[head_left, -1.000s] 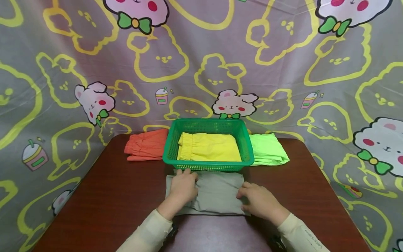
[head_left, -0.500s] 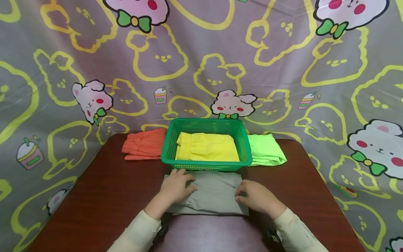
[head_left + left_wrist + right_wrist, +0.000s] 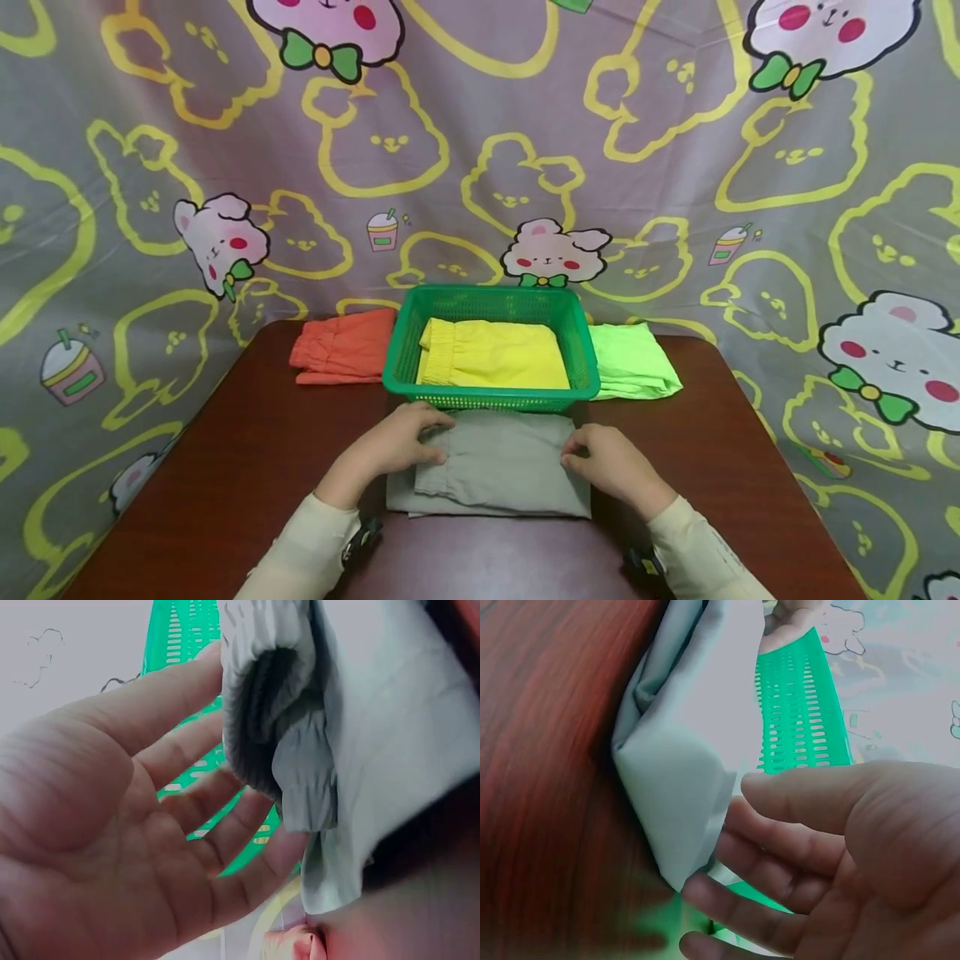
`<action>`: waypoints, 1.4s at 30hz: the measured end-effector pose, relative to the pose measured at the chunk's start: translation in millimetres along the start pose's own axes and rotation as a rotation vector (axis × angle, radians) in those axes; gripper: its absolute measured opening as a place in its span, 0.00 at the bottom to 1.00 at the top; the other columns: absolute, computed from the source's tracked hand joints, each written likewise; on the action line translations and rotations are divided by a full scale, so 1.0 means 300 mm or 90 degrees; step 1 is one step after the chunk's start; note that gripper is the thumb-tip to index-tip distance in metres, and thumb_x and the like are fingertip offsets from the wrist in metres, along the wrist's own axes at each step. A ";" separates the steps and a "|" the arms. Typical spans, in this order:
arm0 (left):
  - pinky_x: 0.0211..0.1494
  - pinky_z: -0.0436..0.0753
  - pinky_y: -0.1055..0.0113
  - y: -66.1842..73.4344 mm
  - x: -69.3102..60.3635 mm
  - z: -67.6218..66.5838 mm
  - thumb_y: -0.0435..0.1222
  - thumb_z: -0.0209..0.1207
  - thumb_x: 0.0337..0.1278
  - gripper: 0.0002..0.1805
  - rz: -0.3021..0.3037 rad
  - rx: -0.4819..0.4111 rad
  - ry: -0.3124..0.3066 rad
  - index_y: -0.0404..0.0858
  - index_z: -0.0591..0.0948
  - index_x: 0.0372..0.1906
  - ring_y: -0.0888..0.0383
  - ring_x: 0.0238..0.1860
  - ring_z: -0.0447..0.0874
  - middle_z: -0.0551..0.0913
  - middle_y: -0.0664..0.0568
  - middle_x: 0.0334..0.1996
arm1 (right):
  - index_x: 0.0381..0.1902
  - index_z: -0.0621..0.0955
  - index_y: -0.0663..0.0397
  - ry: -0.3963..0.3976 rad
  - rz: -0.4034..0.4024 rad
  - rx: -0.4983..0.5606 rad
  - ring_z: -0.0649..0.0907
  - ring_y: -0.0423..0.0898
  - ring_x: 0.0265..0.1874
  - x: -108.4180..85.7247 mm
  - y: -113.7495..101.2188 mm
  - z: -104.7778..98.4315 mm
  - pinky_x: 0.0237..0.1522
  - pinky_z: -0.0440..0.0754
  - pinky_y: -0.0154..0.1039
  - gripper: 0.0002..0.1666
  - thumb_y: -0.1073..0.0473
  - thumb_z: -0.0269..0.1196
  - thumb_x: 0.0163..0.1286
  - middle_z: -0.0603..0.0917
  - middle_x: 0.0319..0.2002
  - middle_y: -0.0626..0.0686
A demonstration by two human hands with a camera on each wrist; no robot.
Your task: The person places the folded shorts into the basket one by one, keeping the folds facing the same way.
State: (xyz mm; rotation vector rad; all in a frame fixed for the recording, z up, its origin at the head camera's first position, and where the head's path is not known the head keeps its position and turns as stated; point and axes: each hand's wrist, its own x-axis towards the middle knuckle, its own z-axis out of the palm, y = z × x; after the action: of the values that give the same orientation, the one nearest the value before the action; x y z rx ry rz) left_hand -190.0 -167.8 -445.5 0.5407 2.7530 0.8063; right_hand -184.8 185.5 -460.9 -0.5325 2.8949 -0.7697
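Folded grey elastic-waist pants [image 3: 510, 462] lie on the table in front of the basket. The gathered waistband [image 3: 259, 690] shows in the left wrist view, folded over in layers. My left hand [image 3: 397, 437] is at the left end of the pants, its fingers spread and relaxed, the tips against the waistband. At the opposite end, my right hand [image 3: 611, 462] has loosely bent fingers touching the edge of the cloth. In the right wrist view its thumb [image 3: 795, 796] lies near that edge, apart from the fingers.
A green plastic basket [image 3: 491, 392] stands behind the pants with folded yellow pants [image 3: 502, 354] inside. Folded orange pants [image 3: 345, 346] lie left of it, and a folded neon-green garment [image 3: 633, 360] lies right. A patterned cloth [image 3: 480, 150] hangs behind the brown table [image 3: 247, 500].
My left hand has slid leftward from on top of the grey pants to their left end, uncovering the upper layer's left edge. The right hand has barely shifted.
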 end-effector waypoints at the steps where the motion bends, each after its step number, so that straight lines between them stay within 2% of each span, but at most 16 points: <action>1: 0.62 0.77 0.49 0.002 -0.003 0.000 0.43 0.75 0.54 0.26 -0.008 0.002 0.008 0.46 0.85 0.59 0.47 0.63 0.72 0.80 0.49 0.59 | 0.28 0.85 0.38 0.000 0.003 0.004 0.78 0.38 0.34 0.000 0.002 0.002 0.38 0.78 0.40 0.07 0.57 0.73 0.64 0.82 0.30 0.39; 4: 0.60 0.78 0.49 0.013 -0.013 0.001 0.47 0.78 0.49 0.29 -0.062 0.017 0.035 0.44 0.85 0.58 0.47 0.63 0.72 0.79 0.47 0.58 | 0.28 0.84 0.38 0.002 0.017 0.022 0.77 0.40 0.33 -0.001 0.001 -0.006 0.37 0.77 0.40 0.08 0.57 0.72 0.64 0.82 0.31 0.40; 7: 0.57 0.80 0.48 0.025 -0.026 -0.004 0.52 0.79 0.44 0.39 -0.140 0.038 0.062 0.40 0.82 0.62 0.44 0.63 0.70 0.76 0.42 0.59 | 0.31 0.85 0.39 0.013 0.037 0.028 0.78 0.41 0.34 0.002 -0.001 -0.018 0.38 0.78 0.41 0.05 0.56 0.72 0.65 0.84 0.34 0.42; 10: 0.57 0.80 0.44 0.031 -0.037 -0.009 0.56 0.79 0.42 0.51 -0.214 0.041 0.068 0.33 0.74 0.68 0.38 0.65 0.67 0.71 0.34 0.62 | 0.37 0.86 0.43 0.027 0.058 0.020 0.82 0.43 0.38 0.000 0.002 -0.030 0.41 0.81 0.45 0.04 0.54 0.72 0.66 0.86 0.38 0.44; 14: 0.61 0.76 0.36 0.032 -0.043 -0.011 0.60 0.77 0.43 0.60 -0.258 0.024 0.052 0.25 0.66 0.72 0.29 0.68 0.63 0.65 0.24 0.66 | 0.44 0.86 0.48 0.026 0.086 0.003 0.84 0.46 0.44 -0.004 0.011 -0.038 0.46 0.82 0.50 0.11 0.51 0.71 0.67 0.88 0.43 0.48; 21: 0.67 0.70 0.33 0.022 -0.034 -0.004 0.60 0.75 0.46 0.62 -0.262 -0.023 0.028 0.22 0.61 0.74 0.25 0.72 0.60 0.62 0.22 0.70 | 0.45 0.86 0.53 -0.006 0.117 -0.017 0.85 0.48 0.43 -0.006 0.020 -0.043 0.44 0.82 0.52 0.17 0.47 0.69 0.68 0.88 0.43 0.51; 26: 0.65 0.73 0.35 0.028 -0.031 -0.005 0.58 0.76 0.45 0.61 -0.255 -0.038 0.030 0.22 0.62 0.73 0.28 0.69 0.66 0.65 0.23 0.69 | 0.47 0.86 0.57 -0.035 0.128 -0.022 0.85 0.48 0.42 -0.002 0.025 -0.032 0.44 0.83 0.51 0.22 0.45 0.69 0.67 0.88 0.44 0.52; 30: 0.64 0.76 0.39 0.020 -0.021 0.003 0.54 0.79 0.43 0.57 -0.232 -0.057 0.045 0.25 0.66 0.72 0.34 0.66 0.72 0.72 0.28 0.66 | 0.47 0.87 0.58 -0.050 0.133 -0.022 0.84 0.45 0.38 -0.001 0.021 -0.020 0.40 0.82 0.49 0.23 0.44 0.70 0.66 0.88 0.43 0.52; 34: 0.62 0.78 0.42 0.005 -0.005 0.013 0.50 0.81 0.40 0.56 -0.215 -0.097 0.060 0.27 0.68 0.72 0.38 0.64 0.76 0.77 0.32 0.64 | 0.44 0.87 0.56 -0.048 0.129 -0.029 0.81 0.43 0.33 -0.003 0.013 -0.011 0.35 0.80 0.46 0.22 0.43 0.70 0.66 0.88 0.38 0.50; 38: 0.63 0.77 0.43 -0.006 0.006 0.026 0.46 0.83 0.38 0.56 -0.228 -0.163 0.068 0.28 0.67 0.73 0.40 0.65 0.76 0.77 0.34 0.64 | 0.37 0.86 0.53 -0.040 0.130 -0.030 0.78 0.44 0.29 -0.003 0.009 -0.002 0.30 0.75 0.43 0.18 0.44 0.71 0.65 0.84 0.30 0.48; 42: 0.63 0.77 0.44 -0.014 0.012 0.038 0.43 0.83 0.37 0.56 -0.242 -0.212 0.071 0.27 0.67 0.72 0.41 0.64 0.76 0.78 0.36 0.63 | 0.29 0.81 0.52 -0.040 0.141 -0.001 0.73 0.44 0.24 -0.003 0.010 0.006 0.27 0.70 0.41 0.16 0.47 0.71 0.64 0.77 0.22 0.47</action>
State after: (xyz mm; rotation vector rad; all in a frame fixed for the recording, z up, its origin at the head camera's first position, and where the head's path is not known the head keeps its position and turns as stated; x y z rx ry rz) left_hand -191.0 -164.0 -457.6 -0.0915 2.6079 1.1830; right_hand -184.7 187.3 -464.0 -0.2266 2.8321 -0.7039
